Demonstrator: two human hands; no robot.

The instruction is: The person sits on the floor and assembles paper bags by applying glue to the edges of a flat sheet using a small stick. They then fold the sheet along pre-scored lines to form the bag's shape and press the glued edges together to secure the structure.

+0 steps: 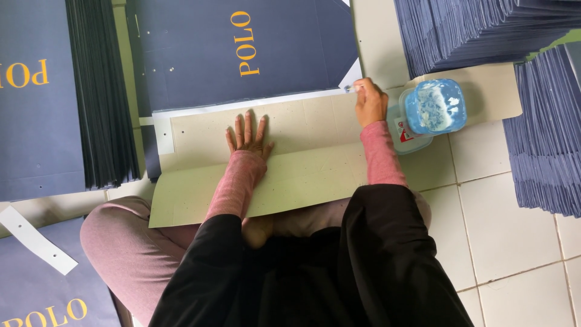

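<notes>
A beige cardboard sheet lies flat in front of me, over a dark blue printed sheet. My left hand presses flat on the cardboard, fingers spread. At the sheet's far right edge, my right hand is closed around a small brush-like tool whose tip touches the edge. A blue plastic tub holding white paste stands just right of that hand.
A stack of dark blue folded sheets stands at left, with another printed sheet beside it. More blue stacks fill the right. A white strip lies on the tiled floor at lower left.
</notes>
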